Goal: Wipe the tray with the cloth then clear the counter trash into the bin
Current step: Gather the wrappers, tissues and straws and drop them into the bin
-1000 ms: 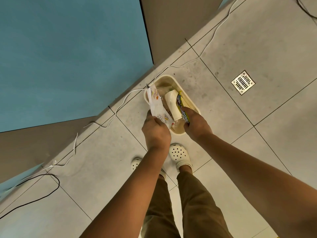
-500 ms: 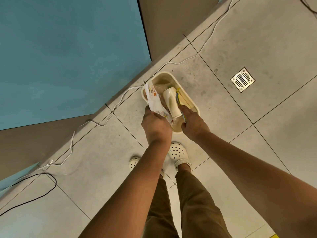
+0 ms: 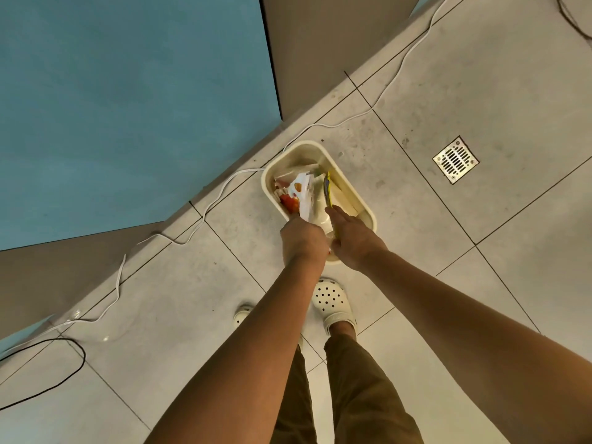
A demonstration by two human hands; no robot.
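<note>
The cream oblong plastic bin (image 3: 350, 186) stands on the grey tiled floor (image 3: 480, 91), at twelve o'clock from the white perforated clogs (image 3: 333, 302). Over it the left hand (image 3: 302, 240) pinches a white printed wrapper (image 3: 302, 195); the right hand (image 3: 354, 240) grips a yellow packet (image 3: 327, 189). Trash-clearing looks under way; next, letting both drop inside.

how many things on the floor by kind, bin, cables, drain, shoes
bin: 1
cables: 2, a white cable and a black cable
floor drain: 1
shoes: 2, right shoe and left shoe, partly hidden by an arm
total: 6
</note>
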